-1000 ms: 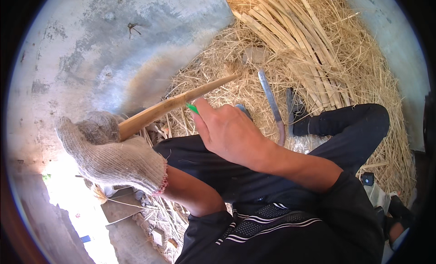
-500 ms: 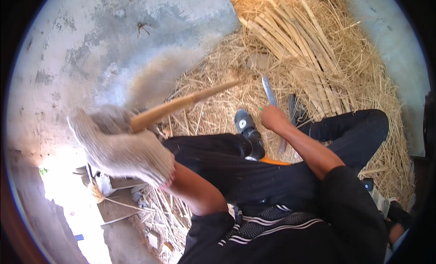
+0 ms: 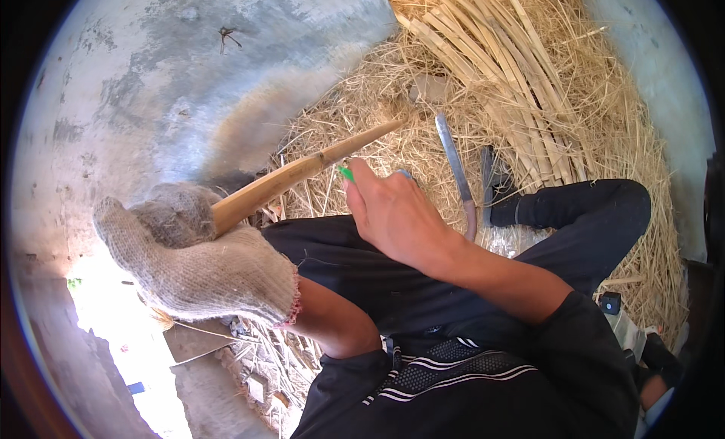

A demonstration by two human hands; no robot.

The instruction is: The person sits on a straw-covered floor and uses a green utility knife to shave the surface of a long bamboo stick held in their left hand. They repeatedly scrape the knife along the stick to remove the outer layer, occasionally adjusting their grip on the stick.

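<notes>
My left hand (image 3: 200, 276), in a thick grey-beige knit glove, grips the wide end of a tapered bamboo strip (image 3: 302, 169). The strip slants up to the right, its thin tip over the straw. My bare right hand (image 3: 400, 212) is beside the middle of the strip, fingers curled. A small green thing (image 3: 346, 173) pokes out between its thumb and index finger; most of it is hidden, so its kind is unclear. Right of this hand, a long knife (image 3: 455, 158) with a narrow metal blade and brownish handle stands slanted, blade end up, near my dark shoe (image 3: 497, 183).
Loose straw (image 3: 362, 91) covers the floor ahead. A bundle of split bamboo strips (image 3: 506, 69) lies on it at the far right. A pale, stained wall (image 3: 166, 84) rises at the left. My black-trousered legs (image 3: 596, 212) are bent; a small black box (image 3: 609, 301) is at right.
My right hand has moved left from in front of the knife to beside the bamboo strip, carrying the green thing. My left hand has shifted slightly left, still gripping the strip.
</notes>
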